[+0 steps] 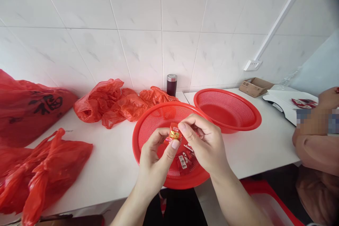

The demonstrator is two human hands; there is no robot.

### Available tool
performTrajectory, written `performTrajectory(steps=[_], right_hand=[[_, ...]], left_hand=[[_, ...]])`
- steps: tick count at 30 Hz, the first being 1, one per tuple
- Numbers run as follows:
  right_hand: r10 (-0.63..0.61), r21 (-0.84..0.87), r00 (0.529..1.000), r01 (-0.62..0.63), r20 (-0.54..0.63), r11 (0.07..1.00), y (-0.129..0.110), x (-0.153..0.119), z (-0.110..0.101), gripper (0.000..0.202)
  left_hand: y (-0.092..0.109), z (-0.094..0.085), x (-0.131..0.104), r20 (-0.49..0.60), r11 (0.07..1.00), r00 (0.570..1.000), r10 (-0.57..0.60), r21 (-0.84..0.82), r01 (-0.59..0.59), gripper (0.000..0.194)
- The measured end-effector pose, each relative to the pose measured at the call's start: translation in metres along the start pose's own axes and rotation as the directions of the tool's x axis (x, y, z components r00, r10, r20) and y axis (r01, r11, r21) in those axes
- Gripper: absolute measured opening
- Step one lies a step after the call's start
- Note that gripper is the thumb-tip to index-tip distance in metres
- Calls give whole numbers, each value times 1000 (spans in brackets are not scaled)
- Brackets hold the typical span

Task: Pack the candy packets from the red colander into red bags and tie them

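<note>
A small red box-like packet (174, 132) with gold print is between my two hands, over a red plastic colander basket (140, 127). My left hand (156, 155) pinches it from below and the side with thumb and fingers. At its upper right corner, my right hand (205, 141) closes thumb and forefinger on its edge; the other fingers are curled. Several red packets with white labels (182, 161) lie in the bottom of the basket, partly hidden by my hands.
A second red basket (227, 127) stands behind to the right. Tied red plastic bags (66, 162) lie left, crumpled ones (106, 100) by the wall. A dark tumbler (172, 86), cardboard box (254, 86) and white scale-like device (280, 104) are farther back. A person's arm (312, 127) rests at right.
</note>
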State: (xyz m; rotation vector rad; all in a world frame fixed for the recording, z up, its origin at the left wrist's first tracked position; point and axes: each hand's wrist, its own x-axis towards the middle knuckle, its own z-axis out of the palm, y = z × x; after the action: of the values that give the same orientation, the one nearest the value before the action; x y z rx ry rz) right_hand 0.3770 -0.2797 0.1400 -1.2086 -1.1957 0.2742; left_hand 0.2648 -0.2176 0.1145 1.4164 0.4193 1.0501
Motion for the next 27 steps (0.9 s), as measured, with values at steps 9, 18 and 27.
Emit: performTrajectory(steps=[9, 18, 27], right_hand=[[10, 1, 1000, -10, 29, 1000, 1, -4, 2, 21], [2, -280, 997, -25, -84, 960, 24, 18, -51, 22], [483, -564, 770, -636, -417, 527, 146, -45, -214, 49]], left_hand=[[1, -1, 0, -23, 1000, 1000, 8, -2, -8, 13], [-14, -18, 5, -50, 998, 999, -8, 62, 12, 24], [-62, -88, 14, -245, 901, 968, -59, 403, 157, 33]])
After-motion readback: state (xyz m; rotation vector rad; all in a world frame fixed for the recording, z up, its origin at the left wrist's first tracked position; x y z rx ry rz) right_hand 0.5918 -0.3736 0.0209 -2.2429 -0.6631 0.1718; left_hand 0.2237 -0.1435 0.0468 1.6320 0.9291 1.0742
